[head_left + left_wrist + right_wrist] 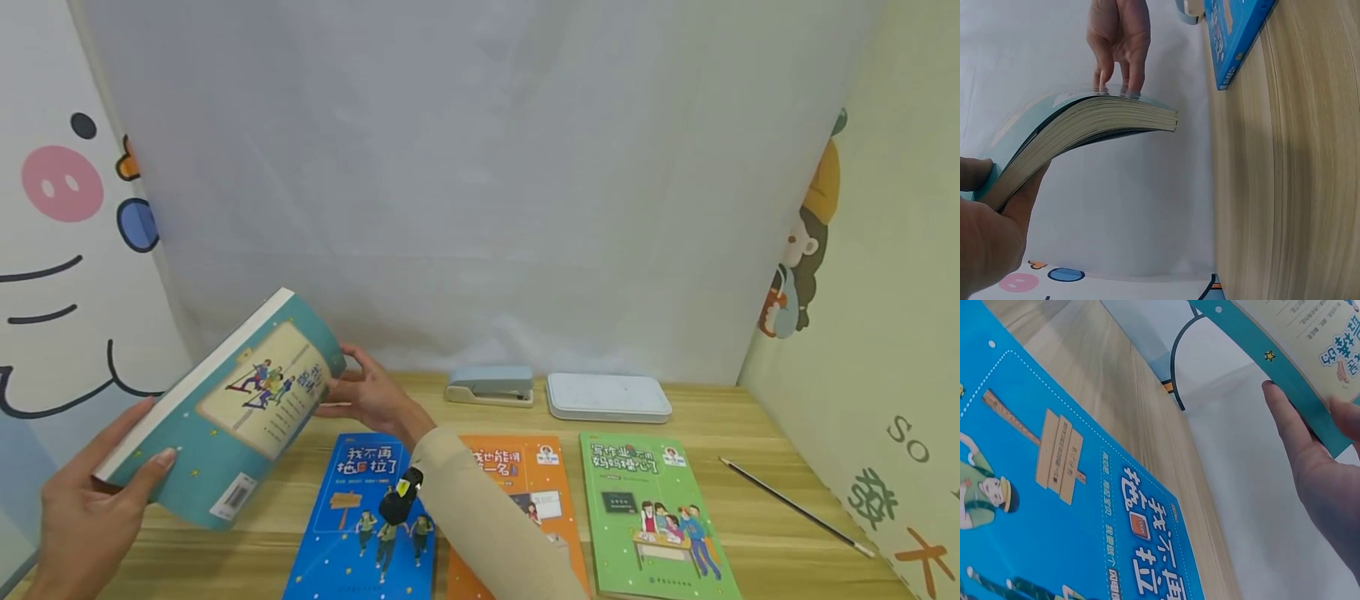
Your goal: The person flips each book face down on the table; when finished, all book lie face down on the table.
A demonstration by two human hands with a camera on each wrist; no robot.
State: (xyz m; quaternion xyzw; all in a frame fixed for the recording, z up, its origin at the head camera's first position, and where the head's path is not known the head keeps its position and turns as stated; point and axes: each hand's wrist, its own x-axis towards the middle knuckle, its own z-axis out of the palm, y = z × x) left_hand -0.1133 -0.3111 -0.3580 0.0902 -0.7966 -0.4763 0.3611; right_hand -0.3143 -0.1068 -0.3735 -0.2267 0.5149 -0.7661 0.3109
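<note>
A thick teal paperback book (225, 400), its back cover with a barcode facing me, is held up off the table at a slant. My left hand (93, 504) grips its lower left end, thumb on the cover and fingers behind. At the upper right end my right hand (378, 396) pinches it; in the right wrist view the thumb lies over the cover and a finger (1285, 415) runs behind the edge. The left wrist view shows the pages (1085, 122) bending in an arc between both hands. Below the right forearm lies a blue book (352, 508).
An orange book (555, 508), partly under the right sleeve (487, 508), and a green book (652, 508) lie in the row. Behind stand a stapler (491, 386) and a pale blue case (607, 396). A pencil (795, 506) lies right. Printed walls and a grey-white backdrop (480, 167) enclose the table.
</note>
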